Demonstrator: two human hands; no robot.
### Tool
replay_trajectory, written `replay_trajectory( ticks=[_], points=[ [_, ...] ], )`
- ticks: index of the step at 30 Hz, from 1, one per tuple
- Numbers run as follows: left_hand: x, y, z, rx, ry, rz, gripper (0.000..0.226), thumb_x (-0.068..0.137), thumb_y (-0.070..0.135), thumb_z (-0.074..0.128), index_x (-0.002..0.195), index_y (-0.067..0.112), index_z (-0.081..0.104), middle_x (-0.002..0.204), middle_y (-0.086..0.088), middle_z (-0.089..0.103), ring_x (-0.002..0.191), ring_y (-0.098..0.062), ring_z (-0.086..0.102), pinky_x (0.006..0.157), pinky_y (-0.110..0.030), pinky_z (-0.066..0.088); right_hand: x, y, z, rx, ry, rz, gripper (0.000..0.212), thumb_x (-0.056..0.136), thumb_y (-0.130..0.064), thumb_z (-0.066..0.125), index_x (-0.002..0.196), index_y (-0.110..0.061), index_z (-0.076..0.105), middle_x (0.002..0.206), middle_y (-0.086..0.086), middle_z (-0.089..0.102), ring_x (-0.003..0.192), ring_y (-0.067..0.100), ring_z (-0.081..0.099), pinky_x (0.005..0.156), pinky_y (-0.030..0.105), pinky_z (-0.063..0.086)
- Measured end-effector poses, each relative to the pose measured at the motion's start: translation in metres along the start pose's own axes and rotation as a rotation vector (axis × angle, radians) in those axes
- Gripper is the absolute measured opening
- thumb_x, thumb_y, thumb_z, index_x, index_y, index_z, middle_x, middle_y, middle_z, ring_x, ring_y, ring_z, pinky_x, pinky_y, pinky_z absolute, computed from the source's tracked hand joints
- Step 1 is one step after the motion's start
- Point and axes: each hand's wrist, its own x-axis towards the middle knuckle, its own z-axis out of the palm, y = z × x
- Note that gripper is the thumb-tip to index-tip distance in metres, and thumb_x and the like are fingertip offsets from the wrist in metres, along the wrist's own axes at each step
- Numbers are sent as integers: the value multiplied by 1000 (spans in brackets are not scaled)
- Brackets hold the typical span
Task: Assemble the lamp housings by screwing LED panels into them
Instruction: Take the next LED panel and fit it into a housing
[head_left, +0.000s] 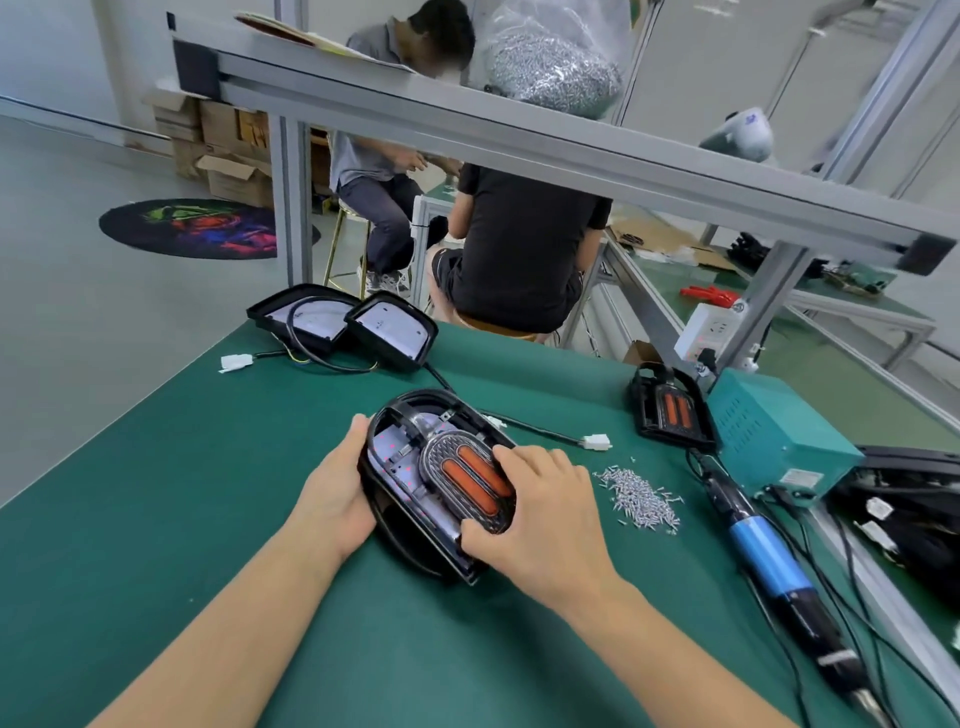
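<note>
Fingers (524, 462) of the right hand (540, 514) are curled over the LED panel (467, 480) and grip it, with the thumb at its near end and the fingertips on its orange strips. This panel sits inside the black housing (395, 525), which lies on the green mat (156, 519) in the middle of the bench, a little tilted. On the other side, the left hand (337, 493) holds the housing by its left rim, the thumb on the upper edge and the other fingers hidden under it. From the housing a cable (540, 430) runs to the right and ends in a white plug (596, 441). Just right of the right hand is a pile of small screws (641, 499). Further right lies an electric screwdriver (763, 551) with a blue body, beside a teal box (769, 431). Another housing with panel (670, 410) leans against this box. Two more housings (343, 325) rest at the far edge of the mat, backs up.
</note>
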Motion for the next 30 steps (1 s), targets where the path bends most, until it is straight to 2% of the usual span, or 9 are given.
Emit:
replay_trajectory(
  ticks=[2, 6, 10, 14, 17, 20, 21, 25, 30],
  points=[
    [-1, -4, 2, -28, -19, 21, 51, 101, 41, 35, 130, 5, 54, 126, -16, 61, 118, -30, 57, 102, -47, 42, -7, 1, 1, -4, 15, 13, 68, 65, -55, 53, 123, -20, 62, 116, -5, 60, 104, 20, 50, 86, 30, 31],
    [-5, -8, 6, -74, -31, 51, 39, 101, 37, 35, 116, 12, 61, 114, -11, 67, 97, -23, 67, 84, -40, 51, -14, 0, 4, -30, -40, 10, 64, 69, -58, 52, 123, -24, 58, 117, -8, 54, 106, 17, 45, 88, 28, 28],
    [-10, -5, 7, 31, -56, 32, 36, 99, 33, 44, 111, 7, 65, 108, -11, 71, 94, -24, 69, 81, -40, 52, -13, 1, 6, -46, -59, 2, 59, 73, -57, 55, 123, -26, 55, 118, -9, 51, 108, 16, 42, 90, 28, 27],
    [-4, -3, 8, 413, 216, 281, 11, 93, 12, 56, 98, 11, 66, 101, -9, 68, 84, -18, 64, 80, -33, 51, -16, 0, 9, -65, -42, -31, 62, 76, -57, 54, 128, -24, 52, 120, -6, 50, 109, 19, 42, 91, 31, 28],
    [-2, 0, 1, 823, 342, 426, 17, 94, 19, 54, 101, 14, 68, 105, -3, 66, 101, -22, 59, 92, -35, 45, -19, -2, 10, -80, -26, -55, 62, 77, -56, 52, 128, -21, 51, 124, -4, 49, 111, 21, 41, 93, 32, 27],
    [-7, 0, -7, 1148, 355, 475, 23, 92, 22, 46, 84, 13, 66, 88, -7, 67, 96, -31, 56, 81, -39, 44, -20, -2, 10, -91, -22, -66, 58, 78, -57, 48, 125, -22, 51, 122, -5, 48, 110, 20, 41, 94, 32, 27],
    [-8, -1, -8, 1233, 357, 485, 24, 91, 19, 45, 84, 14, 67, 90, -9, 67, 98, -34, 55, 85, -42, 46, -21, -3, 10, -95, -17, -69, 57, 79, -57, 48, 123, -22, 51, 120, -5, 49, 110, 21, 41, 94, 32, 28],
    [-12, -2, -6, 1445, 364, 477, 37, 90, 8, 43, 113, 24, 67, 119, -5, 63, 111, -33, 50, 99, -45, 38, -22, -3, 11, -101, -23, -57, 55, 79, -56, 47, 123, -22, 52, 118, -4, 49, 109, 21, 41, 94, 33, 28],
    [-9, -3, -4, 1520, 301, 487, 33, 88, 6, 43, 109, 19, 66, 108, -14, 63, 98, -35, 54, 87, -45, 47, -25, 0, 10, -74, 9, -54, 53, 82, -57, 49, 120, -21, 54, 119, -4, 49, 110, 20, 41, 96, 31, 26]
  ],
)
